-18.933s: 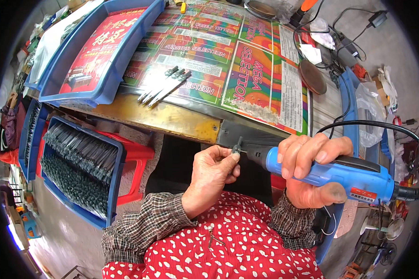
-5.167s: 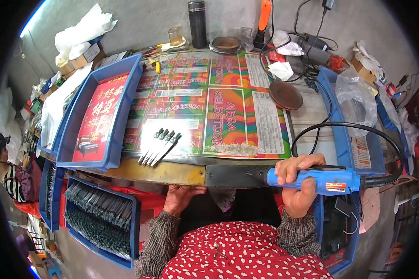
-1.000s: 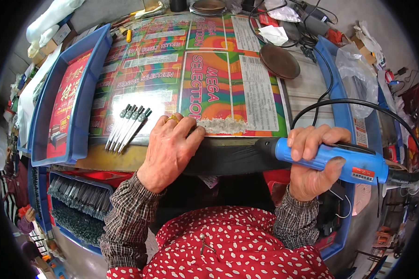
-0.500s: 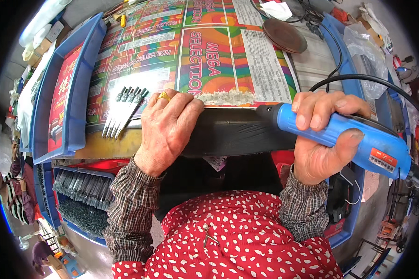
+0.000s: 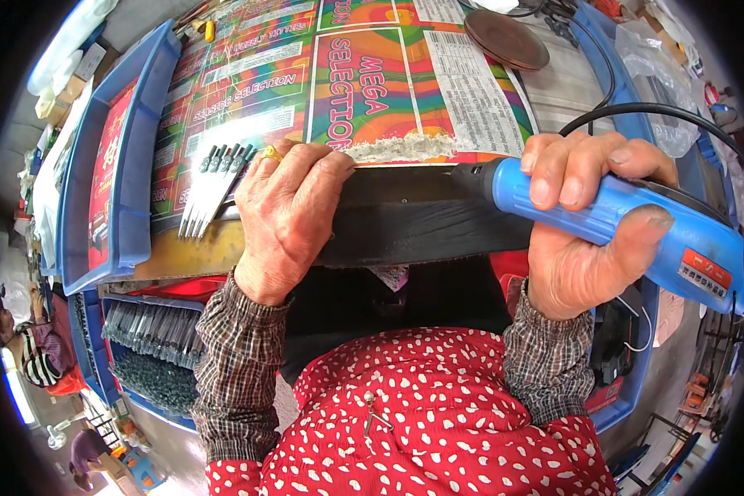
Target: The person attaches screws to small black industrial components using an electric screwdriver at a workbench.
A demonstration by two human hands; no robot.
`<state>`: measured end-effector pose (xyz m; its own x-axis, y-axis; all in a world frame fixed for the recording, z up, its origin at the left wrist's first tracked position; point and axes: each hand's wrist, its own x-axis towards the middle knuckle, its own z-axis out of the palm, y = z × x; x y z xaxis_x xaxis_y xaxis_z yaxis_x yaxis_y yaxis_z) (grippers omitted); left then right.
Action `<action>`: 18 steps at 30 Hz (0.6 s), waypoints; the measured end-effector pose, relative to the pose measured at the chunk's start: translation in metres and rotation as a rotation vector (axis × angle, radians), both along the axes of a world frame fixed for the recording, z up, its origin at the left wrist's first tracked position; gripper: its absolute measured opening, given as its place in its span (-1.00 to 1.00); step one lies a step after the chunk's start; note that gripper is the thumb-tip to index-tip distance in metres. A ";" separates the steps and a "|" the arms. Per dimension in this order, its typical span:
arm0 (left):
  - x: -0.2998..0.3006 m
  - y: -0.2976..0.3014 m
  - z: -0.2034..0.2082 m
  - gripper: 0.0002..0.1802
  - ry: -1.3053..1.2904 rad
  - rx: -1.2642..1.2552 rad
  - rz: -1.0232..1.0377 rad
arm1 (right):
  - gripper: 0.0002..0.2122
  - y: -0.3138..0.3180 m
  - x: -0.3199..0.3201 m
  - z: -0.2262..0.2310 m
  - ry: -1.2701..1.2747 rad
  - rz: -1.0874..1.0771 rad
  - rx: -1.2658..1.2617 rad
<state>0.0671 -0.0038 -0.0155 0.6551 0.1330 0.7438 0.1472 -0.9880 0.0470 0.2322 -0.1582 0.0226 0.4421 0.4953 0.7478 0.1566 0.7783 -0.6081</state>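
My right hand (image 5: 591,223) is wrapped around a blue electric screwdriver (image 5: 612,227), lying nearly level with its dark nose (image 5: 471,175) pointing left along the bench's front edge. My left hand (image 5: 288,207), with a ring on one finger, is closed at that same edge. Its curled fingertips face down, so whatever they hold is hidden. Between the hand and the screwdriver tip there is a gap. Just left of my left hand, several slender white pieces with dark clip-like ends (image 5: 217,186) lie side by side on the printed sheet (image 5: 372,95).
A blue tray (image 5: 136,165) stands at the left. Below it, a blue bin (image 5: 153,299) holds many thin dark-ended parts. A black cable (image 5: 661,112) loops from the screwdriver on the right. Brown round discs (image 5: 504,40) lie at the back right. The sheet has a worn patch (image 5: 401,149).
The whole view has shifted slightly, with the bench edge higher in the picture. Both hands keep nearly the same places along it, and the screwdriver stays in my right hand.
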 end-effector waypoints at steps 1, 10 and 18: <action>0.000 0.000 0.000 -0.81 -0.008 -0.007 0.002 | -0.62 -0.001 0.001 0.000 -0.008 0.008 -0.001; 0.000 -0.001 0.001 -0.81 -0.005 0.007 0.029 | -0.61 -0.020 0.004 0.006 0.012 -0.100 -0.049; 0.000 -0.005 0.007 -0.84 0.029 -0.047 0.034 | -0.61 -0.030 0.009 0.007 0.021 -0.143 -0.058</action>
